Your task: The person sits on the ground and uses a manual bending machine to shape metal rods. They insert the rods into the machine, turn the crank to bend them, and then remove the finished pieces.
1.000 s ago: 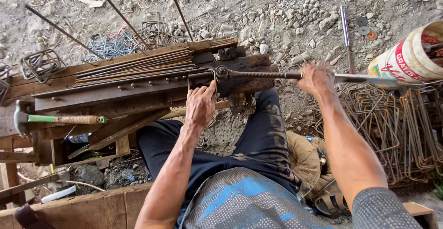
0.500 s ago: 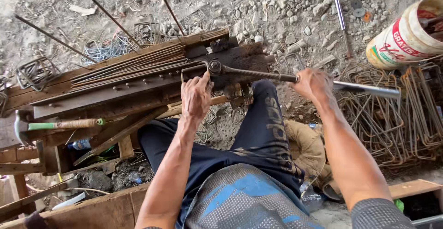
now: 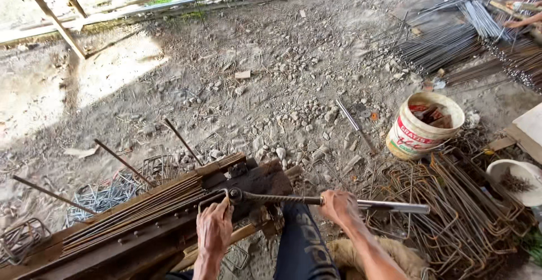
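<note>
The right hand (image 3: 339, 206) was closed around the long bending lever (image 3: 333, 202), gripping it about midway along, where the ribbed dark part met the bright pipe handle that ran out toward 3 o'clock. The left hand (image 3: 214, 229) lay palm down, fingers curled over a thin steel rod (image 3: 217, 192) at the lever's pivot end, pressing it against the rusty bending bench (image 3: 141, 229). From the pivot, a bundle of straight rods (image 3: 130, 212) lay along the bench toward 9 o'clock, and a heap of finished bent stirrups (image 3: 451, 223) sat on the ground at 4 o'clock, just beyond the lever's tip. A white bucket (image 3: 423, 125) stood at 2 o'clock on the gravel. To bend cleanly, the rod probably needed to stay flat and seated at the pivot, so the left hand's job was firm downward pressure with fingertips kept clear of the pins, while the right hand swung the lever in 1 smooth sweep; a grip further out on the pipe would likely give more leverage
</note>
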